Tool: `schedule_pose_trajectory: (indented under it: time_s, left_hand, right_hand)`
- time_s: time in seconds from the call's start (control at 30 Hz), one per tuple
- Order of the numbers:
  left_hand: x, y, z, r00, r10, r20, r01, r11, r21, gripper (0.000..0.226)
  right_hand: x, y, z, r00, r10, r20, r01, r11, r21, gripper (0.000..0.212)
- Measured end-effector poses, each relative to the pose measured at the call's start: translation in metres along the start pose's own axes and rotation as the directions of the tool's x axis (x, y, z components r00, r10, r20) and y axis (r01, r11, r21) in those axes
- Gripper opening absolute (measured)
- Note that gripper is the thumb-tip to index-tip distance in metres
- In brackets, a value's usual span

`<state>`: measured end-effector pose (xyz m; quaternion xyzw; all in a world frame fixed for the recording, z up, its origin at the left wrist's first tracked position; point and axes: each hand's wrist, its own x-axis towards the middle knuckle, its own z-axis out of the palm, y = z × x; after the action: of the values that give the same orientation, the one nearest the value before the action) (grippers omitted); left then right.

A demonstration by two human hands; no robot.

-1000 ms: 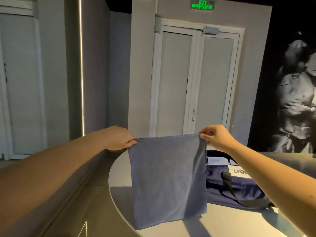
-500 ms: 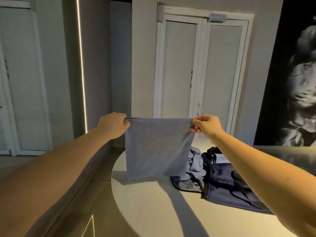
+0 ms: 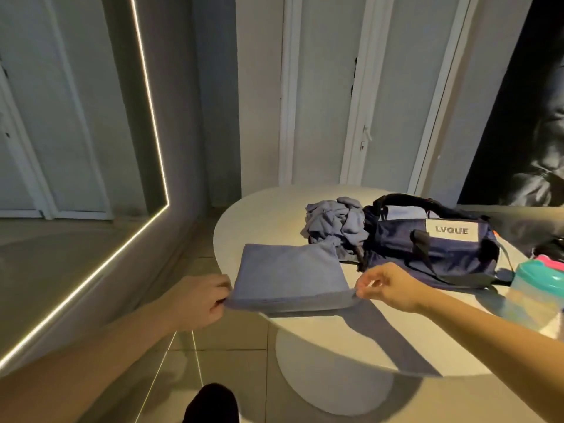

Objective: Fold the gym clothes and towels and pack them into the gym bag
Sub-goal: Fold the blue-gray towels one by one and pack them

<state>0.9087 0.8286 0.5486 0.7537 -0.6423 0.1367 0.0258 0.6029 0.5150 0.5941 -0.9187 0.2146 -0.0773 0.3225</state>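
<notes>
Towel [image 3: 287, 276], now down, between left grip [image 3: 198, 300], right grip [image 3: 387, 288]

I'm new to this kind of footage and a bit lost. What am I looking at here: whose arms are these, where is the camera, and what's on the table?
There is no machine here. A person works with two bare hands, and every picture comes from one wide-angle camera worn on their head, looking forward and down. That is why the arms reach in from the bottom.

The left hand and the right hand each pinch a near corner of a folded blue towel. Its far part lies on the round white table.

Behind the towel sits a crumpled heap of blue clothes, next to a dark blue gym bag marked LVQUE. At the right edge stands a clear bottle with a teal lid.
</notes>
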Motion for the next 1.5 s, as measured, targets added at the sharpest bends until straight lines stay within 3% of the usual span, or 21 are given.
schedule_pose_trajectory:
  time_s: [0.17,0.3,0.37,0.53,0.67,0.8,0.93,1.23,1.4,1.5]
  left_hand:
    - [-0.025,0.014,0.017,0.999,-0.020,-0.046,0.012,0.986,-0.168,0.021]
    - [-0.040,0.022,0.010,0.993,-0.088,0.076,0.109,0.933,-0.343,0.021]
    - [-0.045,0.027,0.005,0.983,-0.096,0.156,0.160,0.862,-0.481,0.038]
    - [-0.041,0.040,-0.003,0.956,-0.203,0.210,0.292,0.630,-0.719,0.050]
    - [-0.017,0.039,-0.003,0.897,-0.415,0.153,0.341,0.429,-0.836,0.016]
    - [0.029,0.031,0.002,0.763,-0.640,0.090,0.358,0.303,-0.883,0.014]
    - [0.082,0.014,0.016,0.702,-0.710,0.052,0.438,0.374,-0.818,0.020]
    - [0.141,-0.020,0.065,0.713,-0.689,0.127,0.595,0.500,-0.629,0.026]
    - [0.142,-0.024,0.081,0.718,-0.694,0.055,0.621,0.602,-0.502,0.022]
    - [0.142,-0.028,0.085,0.702,-0.709,0.059,0.649,0.604,-0.464,0.016]
  right_hand:
    - [-0.019,0.014,0.027,0.998,-0.003,0.060,0.004,1.000,-0.026,0.007]
    - [-0.029,0.008,0.033,0.997,-0.002,0.079,-0.004,0.997,0.077,0.010]
    - [-0.032,0.004,0.031,0.996,-0.015,0.092,0.005,0.993,0.116,0.012]
    - [-0.032,-0.005,0.026,0.992,-0.009,0.123,-0.013,0.984,0.180,0.015]
    - [-0.016,-0.004,0.023,0.998,0.048,0.045,-0.056,0.978,0.201,0.012]
    - [0.018,0.000,0.020,0.973,0.169,-0.155,-0.115,0.945,0.307,0.016]
    - [0.062,0.007,0.021,0.934,0.277,-0.225,-0.181,0.911,0.370,0.018]
    - [0.137,0.037,0.042,0.894,0.329,-0.304,-0.241,0.925,0.293,0.021]
    - [0.146,0.057,0.047,0.851,0.367,-0.375,-0.298,0.926,0.231,0.019]
    - [0.148,0.061,0.049,0.814,0.407,-0.414,-0.333,0.911,0.242,0.013]
